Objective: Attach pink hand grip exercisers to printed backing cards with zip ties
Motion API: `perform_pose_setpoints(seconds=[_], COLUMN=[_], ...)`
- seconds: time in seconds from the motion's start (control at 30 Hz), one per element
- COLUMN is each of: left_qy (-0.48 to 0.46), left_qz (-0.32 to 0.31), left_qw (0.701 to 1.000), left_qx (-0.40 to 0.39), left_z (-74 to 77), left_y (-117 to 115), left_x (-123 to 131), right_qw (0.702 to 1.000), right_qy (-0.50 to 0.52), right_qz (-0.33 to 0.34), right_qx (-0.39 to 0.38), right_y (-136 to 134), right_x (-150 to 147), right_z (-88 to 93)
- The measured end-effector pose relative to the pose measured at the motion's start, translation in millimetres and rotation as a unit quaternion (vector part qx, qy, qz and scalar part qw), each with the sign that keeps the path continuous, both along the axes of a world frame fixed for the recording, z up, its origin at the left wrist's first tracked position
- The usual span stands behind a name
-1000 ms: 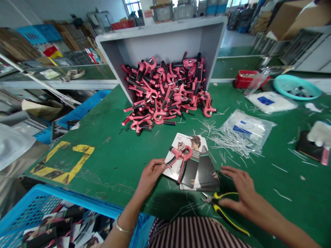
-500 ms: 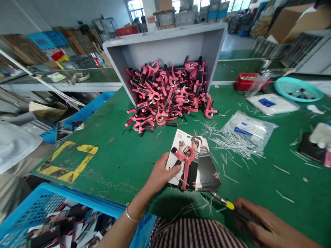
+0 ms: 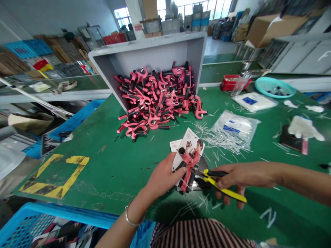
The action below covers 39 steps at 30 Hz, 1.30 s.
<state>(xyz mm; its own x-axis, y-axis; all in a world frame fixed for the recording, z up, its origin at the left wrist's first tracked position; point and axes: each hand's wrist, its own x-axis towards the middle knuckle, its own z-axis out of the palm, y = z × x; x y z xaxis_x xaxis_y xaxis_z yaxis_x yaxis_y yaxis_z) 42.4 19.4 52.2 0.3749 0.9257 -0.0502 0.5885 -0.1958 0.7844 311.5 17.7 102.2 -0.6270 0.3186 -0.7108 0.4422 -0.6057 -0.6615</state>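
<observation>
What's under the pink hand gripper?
Under the gripper: a printed card, with a second card's edge beside it. The left hand and pliers cover the card's lower part, so that can't be seen.

Yellow-handled pliers (image 3: 222, 181) cover the lower end of the pink hand grip trainer (image 3: 186, 161); dark bits (image 3: 278, 92) in the teal basin (image 3: 274, 79), too small to call!

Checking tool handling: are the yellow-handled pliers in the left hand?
No, the pliers are in the right hand; the left hand holds the pink hand gripper.
</observation>
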Motion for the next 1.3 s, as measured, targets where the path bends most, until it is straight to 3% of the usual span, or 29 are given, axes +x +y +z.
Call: perform_pose_setpoints(seconds=[0.37, 0.47, 0.63, 0.77, 0.83, 0.93, 1.03, 1.3], left_qy=[0.020, -0.001, -0.067, -0.179, -0.208, -0.234, -0.247, -0.152], left_qz=[-0.014, -0.002, 0.028, 0.117, 0.173, 0.210, 0.200, 0.186], left_qw=[1.000, 1.000, 0.997, 0.976, 0.962, 0.949, 0.948, 0.971], left_qx=[0.014, 0.009, -0.021, -0.034, -0.023, -0.010, -0.022, 0.000], left_z=[1.7, 0.3, -10.8, -27.8, -34.1, -37.4, -36.4, -31.2], left_y=[4, 4, 2, -1, -3, -8, -13, -16], left_x=[10, 7, 1, 1, 0, 1, 3, 6], right_qw=[0.994, 0.995, 0.999, 0.993, 0.993, 0.994, 0.996, 0.999], right_qy=[-0.093, -0.090, -0.021, 0.072, 0.100, 0.095, 0.065, -0.003], right_qz=[0.052, 0.046, 0.033, 0.091, 0.068, 0.004, -0.028, 0.032], right_qx=[-0.001, -0.001, 0.021, -0.013, -0.004, 0.047, 0.046, 0.011], right_y=[25, 25, 13, -8, -17, -20, -10, 16], right_x=[-24, -24, -20, -22, -22, -19, -15, -13], right_z=[20.3, 9.9, -26.6, -47.3, -49.8, -47.8, -44.4, -23.9])
